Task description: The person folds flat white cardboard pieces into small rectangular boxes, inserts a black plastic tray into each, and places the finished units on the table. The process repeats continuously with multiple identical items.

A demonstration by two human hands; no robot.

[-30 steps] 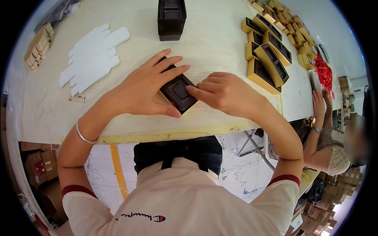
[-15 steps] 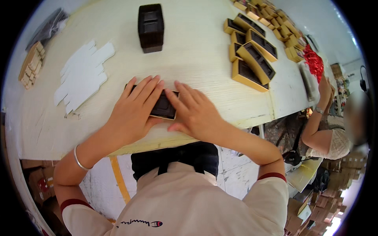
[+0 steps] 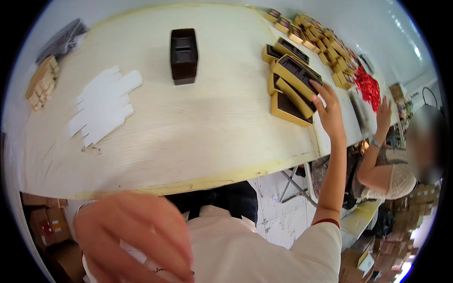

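My right hand (image 3: 329, 111) is at the pile on the right, its thumb and fingers round the near end of a gold box with a black compartment tray (image 3: 298, 70). That box lies slanted across the top of several similar gold boxes (image 3: 287, 113). Close to the camera, over my lap and clear of the table, is my left hand (image 3: 137, 231). It is large and smeared by motion, with bent fingers, and whether anything is in it cannot be made out. A stack of black plastic trays (image 3: 184, 56) stands at the far middle of the table.
White card pieces (image 3: 104, 106) lie in an overlapping spread at left, near a bundle of pale wooden-looking blocks (image 3: 43, 84). Many small gold boxes (image 3: 325, 40) are heaped at the far right, beside red ribbon (image 3: 367, 87). A co-worker's hand (image 3: 383, 115) reaches to that ribbon.
Both hands have left the black-trayed box at the table's near edge, and it no longer lies there. My right hand has moved right to the pile; my left has drawn back toward me.
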